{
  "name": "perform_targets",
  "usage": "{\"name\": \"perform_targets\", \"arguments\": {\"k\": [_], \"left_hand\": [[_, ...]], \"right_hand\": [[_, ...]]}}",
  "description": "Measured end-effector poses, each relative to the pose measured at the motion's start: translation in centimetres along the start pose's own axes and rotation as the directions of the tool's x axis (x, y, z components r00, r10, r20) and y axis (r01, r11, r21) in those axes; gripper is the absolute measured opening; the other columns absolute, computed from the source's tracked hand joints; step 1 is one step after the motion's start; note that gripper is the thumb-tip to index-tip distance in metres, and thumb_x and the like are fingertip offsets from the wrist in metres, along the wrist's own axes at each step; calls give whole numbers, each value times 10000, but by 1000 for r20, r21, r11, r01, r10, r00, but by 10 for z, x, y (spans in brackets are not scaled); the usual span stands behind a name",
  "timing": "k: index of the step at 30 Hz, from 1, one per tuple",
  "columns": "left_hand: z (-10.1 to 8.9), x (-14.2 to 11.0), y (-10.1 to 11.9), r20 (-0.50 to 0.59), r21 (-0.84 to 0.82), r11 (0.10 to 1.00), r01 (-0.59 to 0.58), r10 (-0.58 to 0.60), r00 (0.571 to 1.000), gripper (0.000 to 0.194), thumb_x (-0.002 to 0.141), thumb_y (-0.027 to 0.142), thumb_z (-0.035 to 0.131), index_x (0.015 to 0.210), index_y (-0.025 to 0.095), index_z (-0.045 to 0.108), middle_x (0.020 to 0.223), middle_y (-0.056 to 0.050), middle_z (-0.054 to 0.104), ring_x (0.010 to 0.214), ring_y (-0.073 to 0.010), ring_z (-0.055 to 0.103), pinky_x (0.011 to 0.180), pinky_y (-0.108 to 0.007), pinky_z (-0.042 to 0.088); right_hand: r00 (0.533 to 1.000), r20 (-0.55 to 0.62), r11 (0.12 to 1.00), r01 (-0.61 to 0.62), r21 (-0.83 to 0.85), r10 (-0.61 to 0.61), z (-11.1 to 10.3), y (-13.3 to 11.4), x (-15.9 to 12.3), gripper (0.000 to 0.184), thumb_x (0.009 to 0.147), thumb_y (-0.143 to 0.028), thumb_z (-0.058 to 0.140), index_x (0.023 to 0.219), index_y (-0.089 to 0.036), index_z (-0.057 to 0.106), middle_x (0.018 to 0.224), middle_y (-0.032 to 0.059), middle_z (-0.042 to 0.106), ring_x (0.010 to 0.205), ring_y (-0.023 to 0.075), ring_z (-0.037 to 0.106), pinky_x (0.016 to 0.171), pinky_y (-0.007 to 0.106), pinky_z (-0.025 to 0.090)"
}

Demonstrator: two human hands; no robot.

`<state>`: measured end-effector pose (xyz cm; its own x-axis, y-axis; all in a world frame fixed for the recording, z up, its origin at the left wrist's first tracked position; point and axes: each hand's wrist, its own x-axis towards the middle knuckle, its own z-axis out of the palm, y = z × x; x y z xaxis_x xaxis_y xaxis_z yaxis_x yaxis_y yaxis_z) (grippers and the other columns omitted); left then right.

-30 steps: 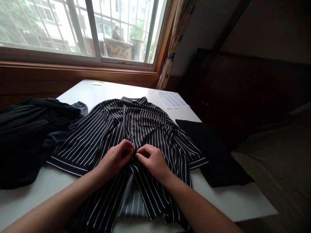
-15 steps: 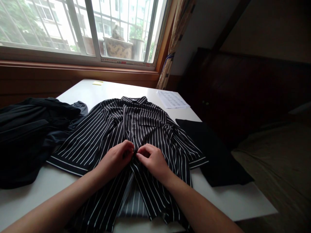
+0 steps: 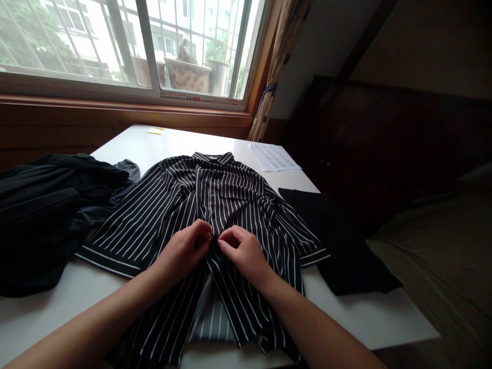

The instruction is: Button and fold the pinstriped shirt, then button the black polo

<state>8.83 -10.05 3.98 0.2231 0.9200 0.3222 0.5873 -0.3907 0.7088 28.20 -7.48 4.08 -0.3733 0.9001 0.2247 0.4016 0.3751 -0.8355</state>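
Observation:
A black shirt with thin white stripes (image 3: 161, 215) lies face up on a white table (image 3: 57, 302), collar towards the window. My left hand (image 3: 184, 251) and my right hand (image 3: 242, 251) meet at the shirt's button placket, about halfway down the front. Both hands are closed in a pinch, each gripping one edge of the placket, fingertips nearly touching. Above my hands the front is buttoned; below them the two halves fall apart and show the inside of the shirt.
A heap of dark clothes (image 3: 42, 205) fills the table's left side. A folded black garment (image 3: 338, 241) lies at the right edge, a printed sheet of paper (image 3: 272, 158) behind it, a yellow note (image 3: 154, 131) near the window. A bed (image 3: 442, 256) stands to the right.
Both hands stay at the same spot on the placket, with only slight finger shifts. The view has nudged a little.

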Motion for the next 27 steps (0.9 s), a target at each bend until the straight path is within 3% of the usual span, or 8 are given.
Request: {"name": "perform_targets", "arguments": {"k": [5, 13, 27], "left_hand": [[-1, -1, -3, -5, -29, 1000, 10, -10, 1000, 209, 857, 122, 564, 1031, 233, 532, 887, 12, 669, 798, -150, 667, 731, -255, 500], [-2, 0, 1, -1, -62, 997, 40, -40, 999, 182, 868, 132, 567, 1017, 230, 531, 866, 22, 677, 784, -140, 667, 723, -245, 486], [-1, 1, 2, 39, -132, 987, 91, -86, 996, 160, 870, 158, 567, 1008, 233, 537, 829, 39, 678, 756, -130, 659, 710, -237, 471]], "right_hand": [[998, -57, 996, -22, 81, 27, 0, 0, -3, 235, 859, -181, 623, 1084, -234, 579, 834, -28, 616, 654, 117, 577, 630, 251, 486], [992, 26, 991, 123, -47, -122, -1, -6, -5, 106, 855, -159, 657, 933, -231, 660, 844, -20, 620, 721, 122, 576, 680, 258, 471], [990, 48, 989, 137, -48, -135, 0, -1, -3, 153, 845, -151, 711, 964, -243, 685, 860, -32, 641, 753, 119, 580, 696, 252, 468]]}}
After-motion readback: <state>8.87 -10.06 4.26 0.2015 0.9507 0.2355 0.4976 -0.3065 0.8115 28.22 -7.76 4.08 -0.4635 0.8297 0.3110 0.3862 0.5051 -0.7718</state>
